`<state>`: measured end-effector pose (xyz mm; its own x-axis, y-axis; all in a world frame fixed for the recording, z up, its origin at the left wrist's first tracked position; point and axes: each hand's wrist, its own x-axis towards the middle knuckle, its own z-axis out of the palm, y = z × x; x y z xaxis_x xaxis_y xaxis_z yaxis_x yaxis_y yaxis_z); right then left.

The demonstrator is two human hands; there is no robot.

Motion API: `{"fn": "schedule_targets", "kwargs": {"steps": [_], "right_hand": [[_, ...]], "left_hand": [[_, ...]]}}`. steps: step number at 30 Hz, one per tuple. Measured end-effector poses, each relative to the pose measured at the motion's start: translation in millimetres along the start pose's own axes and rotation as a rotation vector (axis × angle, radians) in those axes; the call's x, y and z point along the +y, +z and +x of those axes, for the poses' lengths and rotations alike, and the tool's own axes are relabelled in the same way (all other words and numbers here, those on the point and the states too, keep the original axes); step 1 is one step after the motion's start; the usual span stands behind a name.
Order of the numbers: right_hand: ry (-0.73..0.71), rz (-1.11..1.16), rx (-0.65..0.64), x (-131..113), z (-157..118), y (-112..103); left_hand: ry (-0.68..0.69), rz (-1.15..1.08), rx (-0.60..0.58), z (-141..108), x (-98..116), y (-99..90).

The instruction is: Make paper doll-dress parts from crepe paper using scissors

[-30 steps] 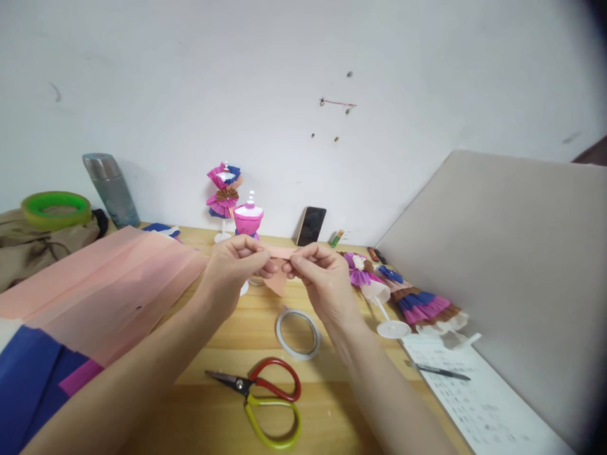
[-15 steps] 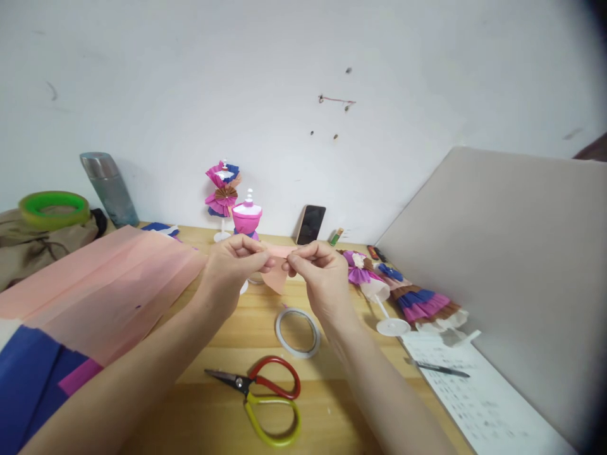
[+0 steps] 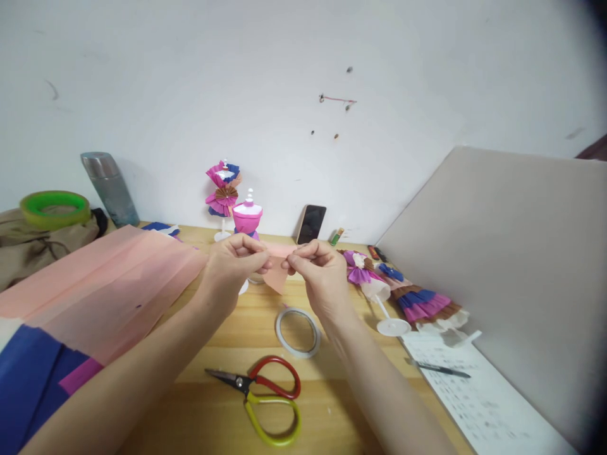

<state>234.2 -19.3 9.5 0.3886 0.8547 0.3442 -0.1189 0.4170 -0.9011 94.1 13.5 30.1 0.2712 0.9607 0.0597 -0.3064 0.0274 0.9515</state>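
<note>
Between my two hands a small piece of peach paper (image 3: 275, 278) is stretched, its lower part hanging down. My left hand (image 3: 241, 262) pinches its left side between thumb and fingers. The right side is pinched by my right hand (image 3: 318, 272). Below them on the wooden table lies a white roll of tape (image 3: 298, 356), and nearer to me are scissors (image 3: 241, 383) with one red and one yellow handle. Just behind my left hand stands a small dress form (image 3: 247, 218) in pink and blue; its lower part is hidden.
Large peach sheets (image 3: 109, 278) and blue paper (image 3: 28, 373) cover the left. A bottle (image 3: 110, 189), a decorated form (image 3: 222, 193) and a phone (image 3: 312, 224) stand behind. At right are dressed forms (image 3: 427, 304), a pen (image 3: 443, 369) and a written sheet (image 3: 478, 392).
The fingers of my right hand have shifted slightly on the peach paper, and a bit more of the paper shows between the hands. The rest looks the same.
</note>
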Motion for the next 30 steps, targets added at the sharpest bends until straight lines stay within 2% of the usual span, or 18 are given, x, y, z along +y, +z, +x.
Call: {"fn": "schedule_targets", "kwargs": {"steps": [10, 18, 23, 30], "right_hand": [[-0.111, -0.082, -0.001, 6.2, 3.1, -4.5], [-0.112, -0.168, 0.035, 10.2, 3.2, -5.1], [-0.162, -0.248, 0.037, 12.4, 3.8, -6.5], [-0.047, -0.139, 0.012, 6.7, 5.6, -5.3]], "left_hand": [[0.124, 0.081, 0.051, 6.8, -7.2, -2.9], [0.291, 0.335, 0.073, 10.6, -19.2, -9.0], [0.279, 0.315, 0.076, 11.0, -20.1, -8.9], [0.066, 0.092, 0.034, 8.1, -6.4, -1.4]]}}
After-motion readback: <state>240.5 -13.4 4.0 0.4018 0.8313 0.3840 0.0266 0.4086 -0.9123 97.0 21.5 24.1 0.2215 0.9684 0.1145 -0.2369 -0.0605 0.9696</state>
